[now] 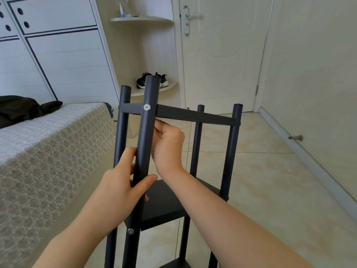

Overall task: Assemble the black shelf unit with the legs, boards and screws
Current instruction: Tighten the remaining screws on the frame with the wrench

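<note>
The black shelf unit [230,151] stands upright on the glossy tiled floor [260,171], its left side just beside the bed [48,142] with its patterned cover. To its right the floor lies open as far as the wall [309,74] and the shut door [222,55]. Its legs are smooth matt tubes and its boards are flat and thin-edged. The left hand [119,182] has its grip closed round the nearest leg [146,136]. The right hand [168,144] curls against that leg under the top board [193,114] and a silver screw [147,107]; whether its grip holds anything I cannot tell.
</note>
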The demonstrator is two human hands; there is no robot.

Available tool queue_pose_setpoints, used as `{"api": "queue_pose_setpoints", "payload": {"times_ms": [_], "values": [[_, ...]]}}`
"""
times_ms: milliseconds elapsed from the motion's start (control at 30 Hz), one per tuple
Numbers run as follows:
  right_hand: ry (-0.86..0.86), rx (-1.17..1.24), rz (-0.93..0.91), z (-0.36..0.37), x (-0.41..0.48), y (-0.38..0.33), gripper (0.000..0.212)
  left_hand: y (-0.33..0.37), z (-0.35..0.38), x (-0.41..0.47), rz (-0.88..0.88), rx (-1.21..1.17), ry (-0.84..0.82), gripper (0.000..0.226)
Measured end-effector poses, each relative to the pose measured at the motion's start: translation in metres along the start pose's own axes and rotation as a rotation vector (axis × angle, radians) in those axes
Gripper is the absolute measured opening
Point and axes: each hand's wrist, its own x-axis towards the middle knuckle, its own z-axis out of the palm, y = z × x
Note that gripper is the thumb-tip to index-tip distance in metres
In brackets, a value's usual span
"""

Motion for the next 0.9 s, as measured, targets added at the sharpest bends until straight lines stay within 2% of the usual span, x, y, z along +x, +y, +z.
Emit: {"api": "queue_pose_setpoints", "payload": {"times_ms": [100,300,533,900], "values": [[-0.014,-0.043,-0.038,-0.006,0.0,0.001,0.025,-0.001,-0.001,0.0,0.002,-0.005,-0.002,0.039],[-0.155,-0.159,-0.013,-0.034,-0.005,0.001,0.028,-0.002,-0.001,0.001,0.014,-0.027,-0.002,0.043],[-0.3,-0.297,0.197,-0.097,-0.019,0.006,0.019,-0.001,0.002,0.002,0.019,0.021,0.007,0.032],[-0.116,-0.495,0.473,-0.167,-0.005,0.023,0.018,0.0,0.005,-0.001,-0.052,0.131,0.104,0.022]]}}
